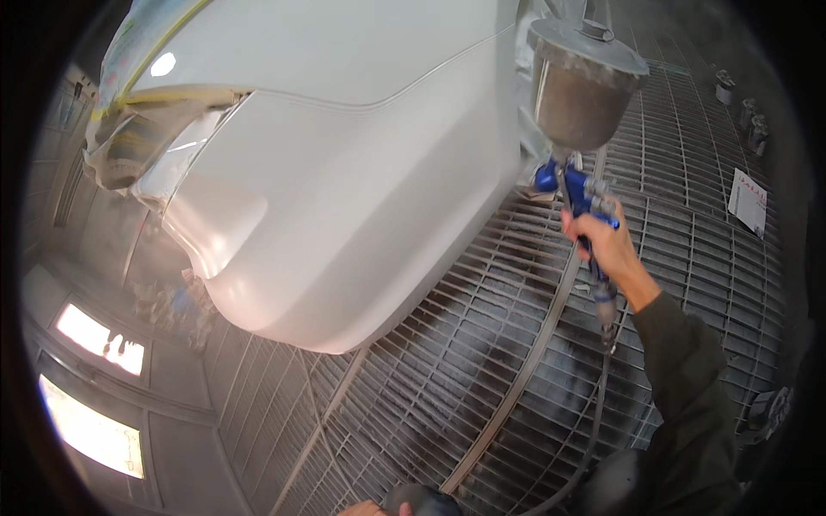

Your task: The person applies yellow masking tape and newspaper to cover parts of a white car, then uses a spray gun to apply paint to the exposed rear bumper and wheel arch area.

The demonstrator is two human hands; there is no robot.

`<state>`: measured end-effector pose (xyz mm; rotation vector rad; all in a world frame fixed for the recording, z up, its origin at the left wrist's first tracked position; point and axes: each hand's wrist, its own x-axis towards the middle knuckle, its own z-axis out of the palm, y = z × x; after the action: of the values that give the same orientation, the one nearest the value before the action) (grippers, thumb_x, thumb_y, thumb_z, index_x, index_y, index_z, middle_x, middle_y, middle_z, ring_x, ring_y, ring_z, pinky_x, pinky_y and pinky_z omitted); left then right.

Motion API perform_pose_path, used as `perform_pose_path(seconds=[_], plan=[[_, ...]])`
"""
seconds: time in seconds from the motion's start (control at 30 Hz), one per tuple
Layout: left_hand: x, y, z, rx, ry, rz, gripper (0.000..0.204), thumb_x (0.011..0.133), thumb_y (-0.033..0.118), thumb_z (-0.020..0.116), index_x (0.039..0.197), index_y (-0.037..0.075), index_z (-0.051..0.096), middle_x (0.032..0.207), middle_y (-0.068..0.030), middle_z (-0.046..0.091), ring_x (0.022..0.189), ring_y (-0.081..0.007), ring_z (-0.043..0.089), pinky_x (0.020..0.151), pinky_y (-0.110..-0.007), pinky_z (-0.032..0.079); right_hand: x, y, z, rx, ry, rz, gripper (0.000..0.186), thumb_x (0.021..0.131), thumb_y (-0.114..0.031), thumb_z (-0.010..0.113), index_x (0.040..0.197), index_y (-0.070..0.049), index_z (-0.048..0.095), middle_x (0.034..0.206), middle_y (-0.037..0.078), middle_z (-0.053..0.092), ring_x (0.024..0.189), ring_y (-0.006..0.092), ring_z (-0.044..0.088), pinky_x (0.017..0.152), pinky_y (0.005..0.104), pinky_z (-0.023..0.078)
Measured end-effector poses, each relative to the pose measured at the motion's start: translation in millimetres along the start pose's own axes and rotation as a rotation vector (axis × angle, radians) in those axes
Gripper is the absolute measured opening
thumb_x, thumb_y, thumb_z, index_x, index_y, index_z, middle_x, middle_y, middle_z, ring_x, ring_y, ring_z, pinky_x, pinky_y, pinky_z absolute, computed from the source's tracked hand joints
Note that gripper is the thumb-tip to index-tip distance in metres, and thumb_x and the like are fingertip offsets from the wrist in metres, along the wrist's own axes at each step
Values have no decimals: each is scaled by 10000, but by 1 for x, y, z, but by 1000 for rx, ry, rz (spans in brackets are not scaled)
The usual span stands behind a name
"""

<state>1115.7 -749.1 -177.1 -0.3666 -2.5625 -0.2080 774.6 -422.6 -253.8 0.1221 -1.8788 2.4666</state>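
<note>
My right hand (613, 248) is wrapped round the handle of a blue spray gun (578, 187), at the right. On top of the gun sits a metal paint cup (583, 96) with a grey lid, coated in overspray. An air hose (600, 404) runs from the handle down to the lower edge. Left of the gun is a large car body panel (370, 189), white with a greyer band along its lower part. The gun stands apart from it, near its right end. Of my left hand (366, 509), only a sliver shows at the bottom edge; its fingers are mostly cut off.
Metal floor grating (482, 344) runs beneath. Masking film (120, 129) with yellow tape covers the panel's upper left. Several cans (757, 133) and a white printed sheet (748, 203) lie at the far right. Bright windows (90, 426) are set in the left wall.
</note>
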Motion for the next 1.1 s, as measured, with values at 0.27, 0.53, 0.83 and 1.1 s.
perform_pose_path(seconds=[0.27,0.53,0.83,1.1], plan=[[-6,-5,-6,-5,19,20,403,765,61,778,577,96,424,527,-72,404,410,-246,427,403,-373,319,-97,29,74,119,-445,27,162,843,-95,631,995,-40,615,816,-33,609,726,50,536,660,222,443],[-11,0,-11,31,-57,36,411,766,64,771,582,103,405,529,-65,408,412,-238,430,401,-364,319,-113,66,95,200,-597,196,197,823,-61,635,1016,-22,657,792,-15,638,696,55,569,628,222,471],[2,16,8,42,-78,71,431,757,88,790,581,103,397,529,-65,409,411,-238,422,403,-364,311,-48,67,15,249,-149,91,110,780,-73,581,824,11,637,692,32,589,527,77,479,454,233,363],[8,28,17,69,-105,99,446,734,119,817,572,107,402,528,-69,412,414,-238,423,404,-365,301,16,91,-36,183,149,-19,142,840,-134,588,928,-25,608,717,17,551,582,85,467,473,236,360]])
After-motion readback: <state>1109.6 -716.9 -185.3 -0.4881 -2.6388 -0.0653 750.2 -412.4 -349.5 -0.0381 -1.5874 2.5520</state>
